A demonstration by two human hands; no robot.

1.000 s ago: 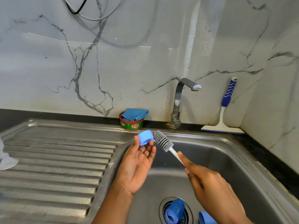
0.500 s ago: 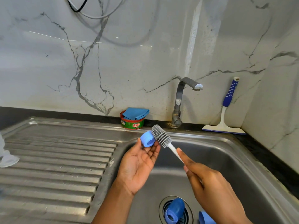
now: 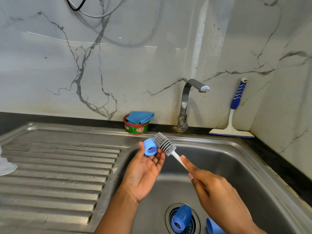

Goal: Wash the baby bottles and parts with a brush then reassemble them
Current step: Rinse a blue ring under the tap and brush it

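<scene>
My left hand (image 3: 145, 169) is palm up over the sink's left edge and pinches a small blue bottle ring (image 3: 150, 147) between thumb and fingertips, its opening facing me. My right hand (image 3: 217, 193) grips the white handle of a bottle brush (image 3: 164, 144). The brush's grey bristle head lies against the ring's right side. A blue bottle part (image 3: 181, 218) lies on the drain strainer, and another blue part (image 3: 213, 227) sits at the bottom edge of the basin. A clear teat (image 3: 5, 168) rests on the drainboard at the far left.
The steel sink basin (image 3: 228, 166) has a ribbed drainboard (image 3: 59, 166) to its left. The tap (image 3: 187, 105) stands behind with no water running. A red and green soap tub (image 3: 136, 128) with a blue cloth sits beside it. A blue-handled squeegee (image 3: 233, 119) leans in the right corner.
The brush head has moved left from just beside the ring to rest against it, and my left hand has turned the ring so its opening faces me.
</scene>
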